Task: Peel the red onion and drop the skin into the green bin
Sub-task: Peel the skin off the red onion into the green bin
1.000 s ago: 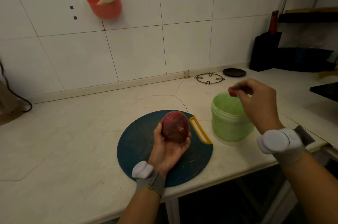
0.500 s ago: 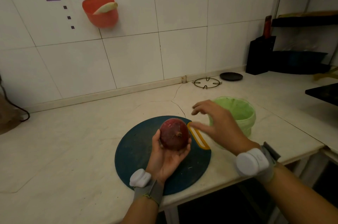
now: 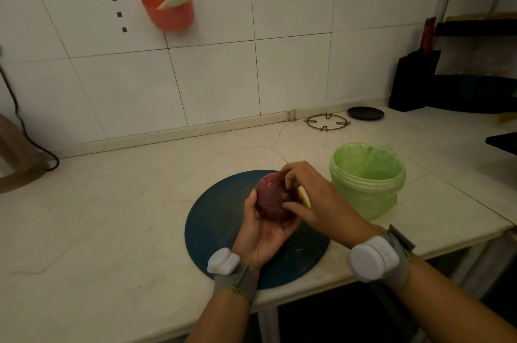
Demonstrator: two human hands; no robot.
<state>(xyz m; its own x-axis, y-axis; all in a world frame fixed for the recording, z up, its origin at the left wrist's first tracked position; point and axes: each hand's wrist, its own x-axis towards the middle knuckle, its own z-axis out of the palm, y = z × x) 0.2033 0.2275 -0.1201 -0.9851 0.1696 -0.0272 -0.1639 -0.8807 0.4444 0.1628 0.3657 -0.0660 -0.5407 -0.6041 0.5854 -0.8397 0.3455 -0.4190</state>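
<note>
Resting in the cupped left hand (image 3: 263,233), the glossy round red onion (image 3: 272,200) is pinched by right hand (image 3: 316,200) fingertips beside the ribbed translucent green bin (image 3: 369,197).

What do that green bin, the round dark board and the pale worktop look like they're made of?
The green bin: translucent plastic, probably; light glows through its wall, and the rim is ribbed. The board: likely plastic, matte dark blue with pale scuffs. The worktop: stone, perhaps marble; pale, faintly veined, soft sheen, with a thin crack running across it.
</note>
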